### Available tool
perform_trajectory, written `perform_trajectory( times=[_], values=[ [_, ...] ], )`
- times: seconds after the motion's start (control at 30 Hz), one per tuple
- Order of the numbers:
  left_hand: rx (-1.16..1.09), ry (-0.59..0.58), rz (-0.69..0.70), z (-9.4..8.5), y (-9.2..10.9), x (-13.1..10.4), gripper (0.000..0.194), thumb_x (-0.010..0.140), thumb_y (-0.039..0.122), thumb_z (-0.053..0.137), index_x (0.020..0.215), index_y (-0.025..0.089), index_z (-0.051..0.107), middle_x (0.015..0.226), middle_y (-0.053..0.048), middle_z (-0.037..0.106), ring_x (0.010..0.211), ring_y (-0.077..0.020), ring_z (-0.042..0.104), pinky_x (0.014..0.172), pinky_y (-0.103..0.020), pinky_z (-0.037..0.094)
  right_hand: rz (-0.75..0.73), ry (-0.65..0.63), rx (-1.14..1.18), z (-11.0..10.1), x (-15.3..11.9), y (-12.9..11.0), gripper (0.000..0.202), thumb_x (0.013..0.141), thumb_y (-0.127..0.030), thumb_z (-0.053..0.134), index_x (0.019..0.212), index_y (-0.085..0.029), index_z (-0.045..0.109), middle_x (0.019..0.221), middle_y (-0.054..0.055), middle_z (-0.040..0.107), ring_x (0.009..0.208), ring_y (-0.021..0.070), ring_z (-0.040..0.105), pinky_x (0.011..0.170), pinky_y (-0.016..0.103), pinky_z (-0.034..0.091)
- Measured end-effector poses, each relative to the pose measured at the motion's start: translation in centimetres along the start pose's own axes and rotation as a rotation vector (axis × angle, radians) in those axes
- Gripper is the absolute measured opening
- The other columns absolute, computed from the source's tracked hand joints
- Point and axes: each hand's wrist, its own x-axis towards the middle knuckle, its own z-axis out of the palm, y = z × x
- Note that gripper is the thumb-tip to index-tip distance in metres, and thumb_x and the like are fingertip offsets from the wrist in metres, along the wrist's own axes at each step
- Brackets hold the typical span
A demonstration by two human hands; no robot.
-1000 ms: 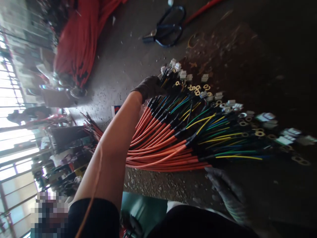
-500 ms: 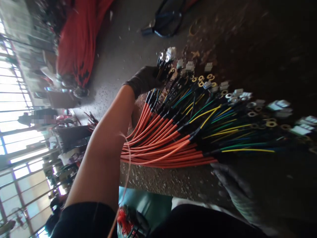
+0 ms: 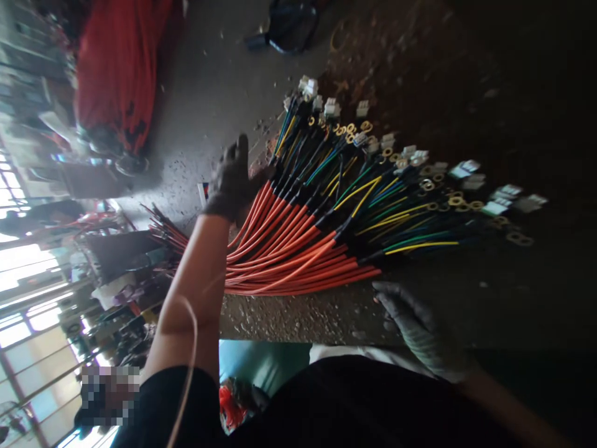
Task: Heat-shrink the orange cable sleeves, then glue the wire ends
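Observation:
A fan of orange cables (image 3: 289,267) lies across the table. Black sleeves join them to thin yellow, green, blue and black wires, which end in white plug connectors (image 3: 332,107) and brass-coloured ring terminals (image 3: 349,132). My left hand (image 3: 233,177), in a dark glove, is beside the far side of the bundle with its fingers apart and nothing seen in them. Close to the near edge of the fan, my gloved right hand (image 3: 410,320) hovers with fingers loosely extended, apart from the cable ends and holding nothing visible.
Black-handled pliers or cutters (image 3: 289,34) lie at the back of the table. A thick red cable bundle (image 3: 116,74) is at the far left. Small scraps litter the tabletop (image 3: 280,317). A pale strand (image 3: 189,361) crosses before my left arm.
My left hand has come away from the wires by the connectors, and its fingers have spread beside the orange cables. My right hand stays near the bundle's near edge. The view has shifted.

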Motion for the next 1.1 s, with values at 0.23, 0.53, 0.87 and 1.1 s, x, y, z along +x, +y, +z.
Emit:
perform_trajectory(
  times=[0.23, 0.53, 0.87, 1.1],
  values=[
    [0.094, -0.194, -0.257, 10.5, 1.9, -16.5, 0.086, 0.093, 0.058, 0.047, 0.155, 0.004, 0.025, 0.161, -0.028, 0.021, 0.152, -0.0397, 0.018, 0.119, -0.060, 0.024, -0.038, -0.047, -0.073, 0.4, -0.9, -0.3, 0.040, 0.093, -0.053, 0.051, 0.108, -0.021, 0.070, 0.081, 0.004, 0.070, 0.072, 0.0161, 0.066, 0.076, 0.031, 0.058],
    [-0.066, -0.174, 0.105, 11.2, 2.6, -18.9, 0.052, 0.094, 0.044, 0.051, 0.142, 0.024, 0.053, 0.138, -0.015, 0.058, 0.127, -0.0319, 0.054, 0.105, -0.044, 0.043, -0.074, -0.082, -0.142, 5.8, -2.9, -0.5, 0.039, 0.094, -0.053, 0.050, 0.110, -0.023, 0.069, 0.094, 0.005, 0.070, 0.076, 0.0168, 0.065, 0.061, 0.027, 0.058],
    [-0.172, -0.154, 0.238, 11.0, 3.1, -16.6, 0.038, 0.097, 0.020, 0.040, 0.131, 0.016, 0.058, 0.120, -0.016, 0.066, 0.110, -0.0265, 0.065, 0.091, -0.037, 0.049, -0.298, 0.077, -0.278, 15.1, -8.6, -0.5, 0.032, 0.092, -0.045, 0.051, 0.095, -0.020, 0.070, 0.088, 0.005, 0.073, 0.079, 0.0186, 0.067, 0.076, 0.031, 0.056],
    [-0.267, -0.061, 0.221, 11.9, 3.3, -16.6, 0.040, 0.096, 0.018, 0.037, 0.131, 0.013, 0.056, 0.122, -0.017, 0.064, 0.112, -0.0265, 0.064, 0.094, -0.037, 0.048, -0.254, 0.183, -0.228, 18.1, -12.3, 1.5, 0.034, 0.091, -0.048, 0.054, 0.102, -0.022, 0.072, 0.084, 0.006, 0.074, 0.066, 0.0178, 0.066, 0.066, 0.031, 0.055]
  ],
)
